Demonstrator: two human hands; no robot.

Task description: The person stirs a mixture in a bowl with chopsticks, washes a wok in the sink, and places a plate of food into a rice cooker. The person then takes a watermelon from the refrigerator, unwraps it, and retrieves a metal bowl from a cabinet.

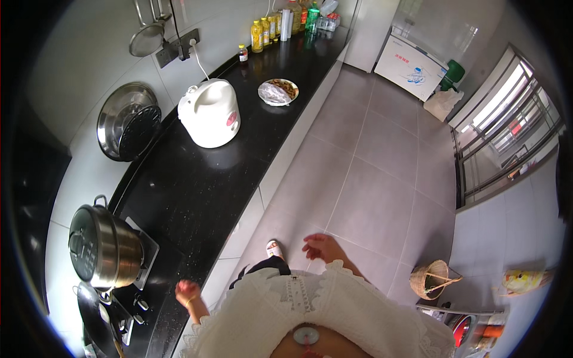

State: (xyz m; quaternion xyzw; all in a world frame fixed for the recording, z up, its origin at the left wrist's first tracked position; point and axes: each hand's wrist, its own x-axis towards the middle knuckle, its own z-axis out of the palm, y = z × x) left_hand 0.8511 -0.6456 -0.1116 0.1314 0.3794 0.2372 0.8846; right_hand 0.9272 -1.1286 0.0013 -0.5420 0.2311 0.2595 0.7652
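My left hand (188,293), with a yellow band at the wrist, is over the front edge of the black countertop (197,197), near the gas stove. Its fingers look curled, and whether they are closed is unclear. Over the floor to the right, my right hand (320,247) hangs with bent fingers apart and nothing in it. A tall steel pot (121,250) with a glass lid stands on one burner. Beside it sits a dark wok (91,308) with a long-handled utensil in it. Farther along the counter are a white rice cooker (212,114) and a plate of food (288,87) partly under plastic film.
Metal basins (107,121) lean against the wall beneath a hanging strainer (147,39). Several oil bottles (256,36) line the counter's far end. Grey floor tiles (380,179) lead to a chest freezer (409,67). A wicker basket (421,282) and a low shelf (461,311) are at the right.
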